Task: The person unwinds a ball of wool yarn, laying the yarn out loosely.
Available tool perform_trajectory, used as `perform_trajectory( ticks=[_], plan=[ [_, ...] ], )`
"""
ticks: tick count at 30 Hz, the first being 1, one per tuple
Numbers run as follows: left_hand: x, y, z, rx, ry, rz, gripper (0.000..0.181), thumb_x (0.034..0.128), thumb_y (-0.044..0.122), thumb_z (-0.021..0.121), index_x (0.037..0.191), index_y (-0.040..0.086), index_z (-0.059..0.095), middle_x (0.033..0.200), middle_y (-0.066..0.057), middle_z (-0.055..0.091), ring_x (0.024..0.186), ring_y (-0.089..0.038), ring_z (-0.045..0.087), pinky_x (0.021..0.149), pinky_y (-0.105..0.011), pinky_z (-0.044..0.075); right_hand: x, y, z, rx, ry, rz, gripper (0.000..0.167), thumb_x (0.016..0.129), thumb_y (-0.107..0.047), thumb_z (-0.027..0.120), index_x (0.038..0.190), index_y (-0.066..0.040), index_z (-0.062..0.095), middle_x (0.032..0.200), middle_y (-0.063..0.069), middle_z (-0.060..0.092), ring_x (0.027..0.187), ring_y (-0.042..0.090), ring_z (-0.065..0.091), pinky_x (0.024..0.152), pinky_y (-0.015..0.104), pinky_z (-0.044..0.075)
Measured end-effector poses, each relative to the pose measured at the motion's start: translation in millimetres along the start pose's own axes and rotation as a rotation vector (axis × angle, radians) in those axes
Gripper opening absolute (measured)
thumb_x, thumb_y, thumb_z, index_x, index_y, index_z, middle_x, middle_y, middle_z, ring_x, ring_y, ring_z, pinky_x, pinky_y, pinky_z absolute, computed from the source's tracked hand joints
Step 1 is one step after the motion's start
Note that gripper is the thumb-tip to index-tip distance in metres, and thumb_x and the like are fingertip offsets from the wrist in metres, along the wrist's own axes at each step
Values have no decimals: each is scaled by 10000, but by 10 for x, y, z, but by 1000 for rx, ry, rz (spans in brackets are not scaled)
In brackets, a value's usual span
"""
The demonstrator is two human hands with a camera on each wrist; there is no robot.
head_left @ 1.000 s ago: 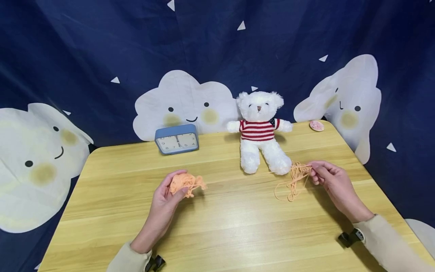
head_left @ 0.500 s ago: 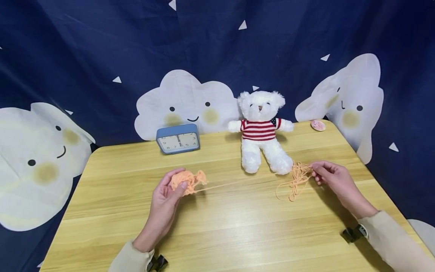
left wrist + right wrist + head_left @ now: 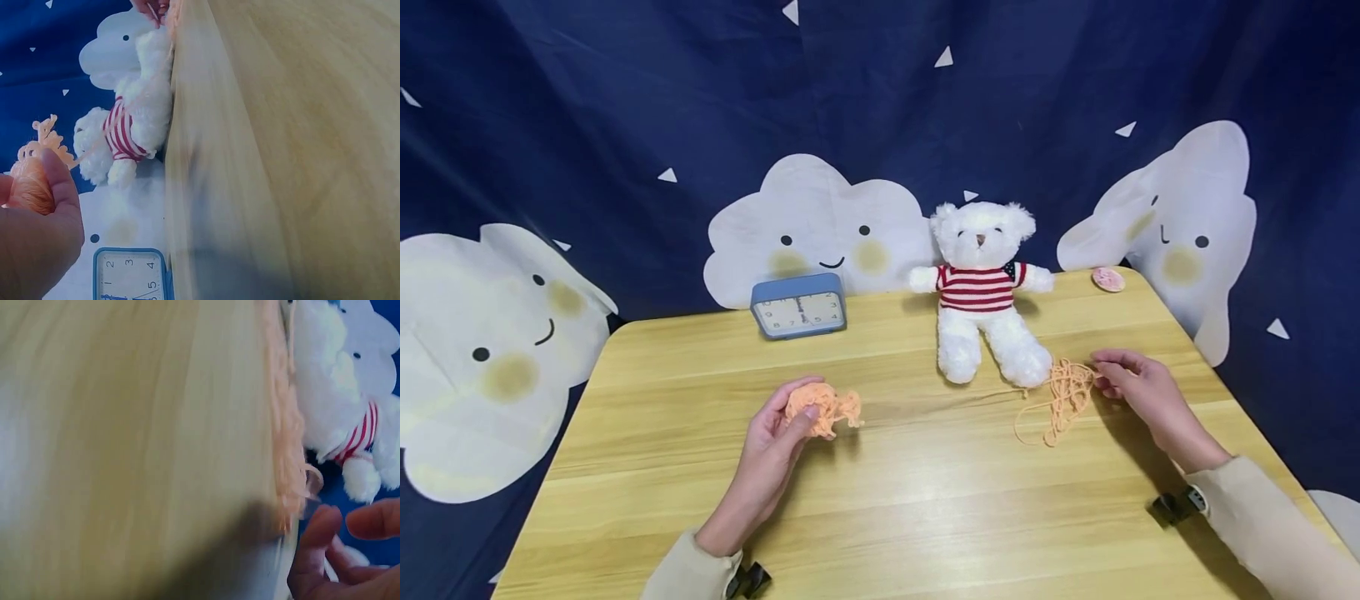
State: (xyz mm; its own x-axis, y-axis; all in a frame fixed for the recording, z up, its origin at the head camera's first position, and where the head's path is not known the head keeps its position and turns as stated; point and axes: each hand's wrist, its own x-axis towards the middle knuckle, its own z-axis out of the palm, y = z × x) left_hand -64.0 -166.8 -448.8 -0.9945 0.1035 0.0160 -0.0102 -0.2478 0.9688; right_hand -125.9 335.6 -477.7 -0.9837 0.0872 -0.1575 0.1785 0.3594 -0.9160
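In the head view my left hand [image 3: 778, 433] holds a ball of peach yarn [image 3: 812, 407], thumb on its near side; a crocheted-looking loopy bit hangs off its right side. In the left wrist view a strand of yarn [image 3: 94, 152] runs from this ball across the view of the bear. A loose tangle of the same yarn [image 3: 1067, 398] lies on the table beside the bear's foot. My right hand [image 3: 1142, 396] is just right of that tangle. Its thumb and forefinger [image 3: 372, 519] stand apart in the right wrist view, with nothing between them.
A white teddy bear [image 3: 981, 287] in a red-striped sweater sits at the back of the wooden table [image 3: 887, 517]. Left of it stands a blue clock [image 3: 799, 307]. A small pink round thing [image 3: 1108, 279] lies near the back right corner. A cloud-patterned curtain [image 3: 865, 83] hangs behind.
My right hand has let go of the yarn tangle and moved slightly off it. The strand between ball and tangle was straight half a second ago and now looks slack. The left hand keeps the ball.
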Motion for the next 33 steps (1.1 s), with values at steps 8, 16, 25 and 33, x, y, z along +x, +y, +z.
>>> perform_trajectory(
  ticks=[8, 16, 25, 33],
  plan=[
    [6, 8, 40, -20, -18, -18, 457, 1082, -35, 600, 1512, -129, 477, 1393, -143, 606, 1171, -163, 683, 1009, -329, 593, -197, -218, 293, -100, 84, -97, 375, 1130, -151, 571, 1437, 60, 616, 1064, 91, 565, 782, 150, 578, 615, 263, 534],
    [7, 9, 37, -13, -63, 3, 460, 1070, -56, 593, 1505, -144, 471, 1380, -143, 609, 1182, -175, 679, 1044, -350, 572, -349, -518, 815, 238, -96, -176, 268, 1101, -57, 612, 1336, 68, 637, 968, 70, 676, 823, 197, 631, 697, 278, 584],
    [-2, -3, 52, 0, -166, 56, 463, 1058, -78, 588, 1496, -154, 459, 1335, -147, 626, 1166, -179, 678, 1042, -350, 578, -276, -768, 1464, 306, -613, -198, 445, 1105, -92, 592, 1546, -44, 553, 1539, 245, 532, 1085, 438, 647, 963, 432, 611],
    [-24, 20, 70, 11, -175, 41, 453, 1057, -63, 602, 1482, -145, 466, 1346, -155, 616, 1172, -180, 680, 1031, -353, 586, -294, -842, 1902, 364, -815, -229, 566, 1104, -110, 607, 1609, 42, 403, 1531, 242, 560, 1174, 497, 636, 1030, 482, 598]
  ],
)
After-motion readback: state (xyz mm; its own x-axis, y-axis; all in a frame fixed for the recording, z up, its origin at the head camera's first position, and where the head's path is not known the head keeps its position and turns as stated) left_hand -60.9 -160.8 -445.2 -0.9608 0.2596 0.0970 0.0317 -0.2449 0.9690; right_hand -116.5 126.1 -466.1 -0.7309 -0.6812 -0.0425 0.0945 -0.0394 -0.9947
